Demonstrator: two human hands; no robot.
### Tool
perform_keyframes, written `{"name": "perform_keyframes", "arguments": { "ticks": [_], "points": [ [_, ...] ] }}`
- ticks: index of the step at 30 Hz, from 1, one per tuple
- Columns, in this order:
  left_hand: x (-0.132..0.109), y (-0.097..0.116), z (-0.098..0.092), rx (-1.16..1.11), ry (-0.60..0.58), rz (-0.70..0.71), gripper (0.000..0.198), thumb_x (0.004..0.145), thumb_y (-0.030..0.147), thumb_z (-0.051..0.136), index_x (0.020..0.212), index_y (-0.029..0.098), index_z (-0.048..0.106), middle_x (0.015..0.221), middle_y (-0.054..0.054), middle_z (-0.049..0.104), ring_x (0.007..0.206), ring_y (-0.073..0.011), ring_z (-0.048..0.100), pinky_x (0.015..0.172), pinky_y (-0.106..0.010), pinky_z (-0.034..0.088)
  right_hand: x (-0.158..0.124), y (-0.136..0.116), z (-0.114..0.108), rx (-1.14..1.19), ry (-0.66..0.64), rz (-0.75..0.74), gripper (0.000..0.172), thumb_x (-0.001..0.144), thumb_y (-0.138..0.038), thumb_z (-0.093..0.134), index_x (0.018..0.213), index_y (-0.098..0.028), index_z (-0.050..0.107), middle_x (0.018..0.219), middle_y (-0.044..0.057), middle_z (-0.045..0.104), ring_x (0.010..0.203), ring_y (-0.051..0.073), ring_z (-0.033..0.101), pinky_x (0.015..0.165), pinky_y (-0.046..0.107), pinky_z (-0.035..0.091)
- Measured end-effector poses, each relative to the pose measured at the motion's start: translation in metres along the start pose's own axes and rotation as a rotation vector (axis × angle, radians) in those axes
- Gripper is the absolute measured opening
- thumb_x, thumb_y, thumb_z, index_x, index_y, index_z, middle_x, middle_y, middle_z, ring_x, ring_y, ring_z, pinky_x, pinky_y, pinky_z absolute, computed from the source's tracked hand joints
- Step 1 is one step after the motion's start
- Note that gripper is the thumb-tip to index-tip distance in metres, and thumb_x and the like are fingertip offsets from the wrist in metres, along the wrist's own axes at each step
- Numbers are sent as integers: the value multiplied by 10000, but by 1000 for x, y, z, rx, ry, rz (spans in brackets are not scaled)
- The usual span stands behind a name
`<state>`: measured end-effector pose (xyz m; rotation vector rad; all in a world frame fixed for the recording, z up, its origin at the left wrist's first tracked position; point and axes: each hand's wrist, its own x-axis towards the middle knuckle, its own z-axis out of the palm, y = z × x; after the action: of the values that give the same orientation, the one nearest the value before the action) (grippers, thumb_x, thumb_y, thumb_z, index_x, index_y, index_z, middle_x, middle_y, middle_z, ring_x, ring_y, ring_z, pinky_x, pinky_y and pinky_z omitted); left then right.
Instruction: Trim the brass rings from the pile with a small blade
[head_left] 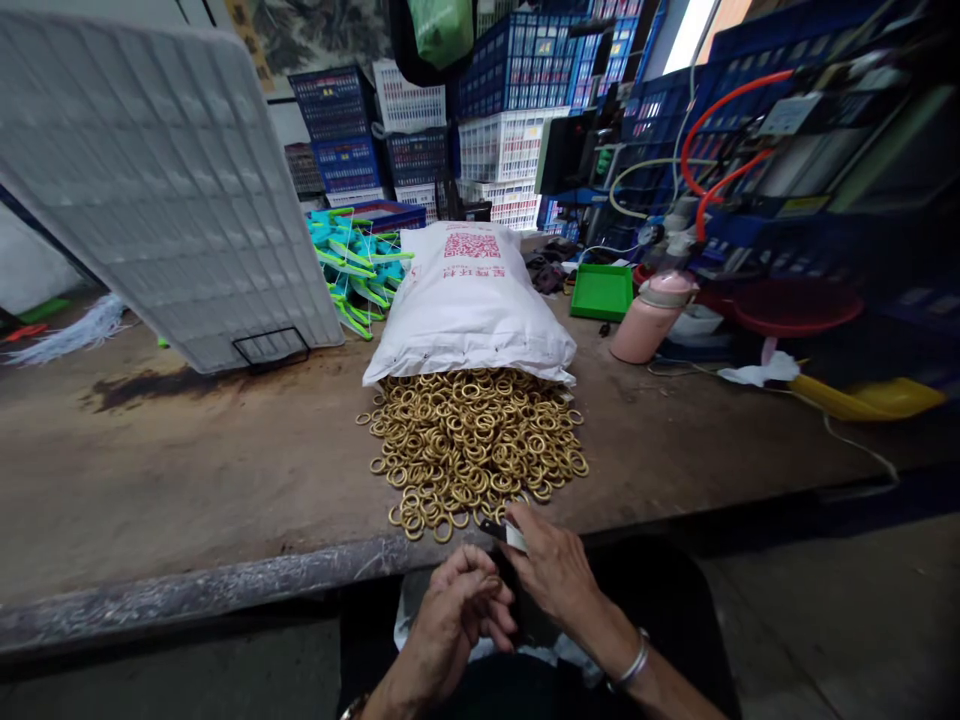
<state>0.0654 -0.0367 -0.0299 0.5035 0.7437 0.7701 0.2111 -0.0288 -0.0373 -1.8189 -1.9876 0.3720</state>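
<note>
The wooden workbench (187,470) bears a white printed sack (472,315), gold-coloured rings (474,438) heaped at its near end, the left hand (461,610) loosely curled, contents undeterminable, and the right hand (553,562) gripping a small dark-and-white tool (514,537) beside the heap.

Dim grey floor (847,600), apparently concrete

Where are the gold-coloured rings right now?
In the head view, the rings lie heaped centrally at the near edge of the white sack, just beyond the right hand.
</note>
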Motion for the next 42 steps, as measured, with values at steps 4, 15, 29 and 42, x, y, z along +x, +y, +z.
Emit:
{"name": "perform_keyframes", "arguments": {
  "ticks": [4,15,29,42],
  "points": [
    [1,4,-1,-59,-27,-14,166,710,267,540,762,110,553,634,-44,581,465,-107,526,417,-227,438,4,-2,3,-90,-29,37,161,746,-123,415,850,-221,488,805,4,620,676,137,578,539,223,301],
    [17,9,1,161,125,130,259,703,364,582,823,146,510,649,2,535,471,-72,478,357,-147,350,13,9,-3,402,-18,122,143,807,-257,342,745,-197,456,624,-13,506,573,116,473,537,216,330],
    [17,20,9,725,179,466,219,760,297,498,598,150,511,553,26,454,531,-86,409,518,-196,338,11,-5,-10,964,-222,265,312,771,-498,413,708,-194,438,510,-80,367,445,62,320,441,182,286],
    [11,19,7,606,24,255,266,800,407,436,699,164,471,514,45,454,393,-51,322,405,-179,243,16,-17,-16,694,-119,212,251,753,-394,435,642,-174,482,614,-30,485,617,111,447,600,222,362]
  ]
}}
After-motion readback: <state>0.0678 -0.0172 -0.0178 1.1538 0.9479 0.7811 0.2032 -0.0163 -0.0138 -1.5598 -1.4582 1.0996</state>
